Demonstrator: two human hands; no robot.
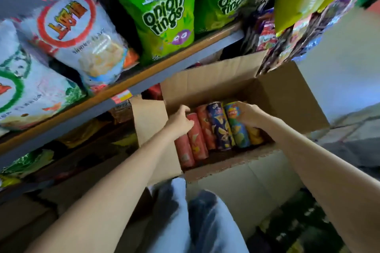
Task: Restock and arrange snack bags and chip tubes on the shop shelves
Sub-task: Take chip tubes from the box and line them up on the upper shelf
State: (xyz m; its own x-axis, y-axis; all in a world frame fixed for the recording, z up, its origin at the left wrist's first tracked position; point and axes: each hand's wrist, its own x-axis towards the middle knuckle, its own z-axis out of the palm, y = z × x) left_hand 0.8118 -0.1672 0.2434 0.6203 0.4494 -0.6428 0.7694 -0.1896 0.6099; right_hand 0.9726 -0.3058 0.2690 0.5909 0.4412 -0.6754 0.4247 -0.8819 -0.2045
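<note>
Reaching down into the open cardboard box, we have both hands among the chip tubes lying side by side inside it. Our left hand curls over the top end of a red tube at the box's left side, fingers wrapped on it; a second red tube lies against it, partly under our forearm. Our right hand grips the upper end of the green tube, thumb and fingers bent round it. Between the hands lie another red tube and a dark blue tube, all touching their neighbours. A yellow tube shows just beyond the green one, below our right wrist.

The box's flaps stand open: one hangs left, beside our left arm, one rises behind the tubes, one spreads right. The near edge of the box is torn and ragged. Just above the box runs the shelf with its wooden lip, carrying green onion-ring bags and white snack bags. Hanging packets crowd the upper right.
</note>
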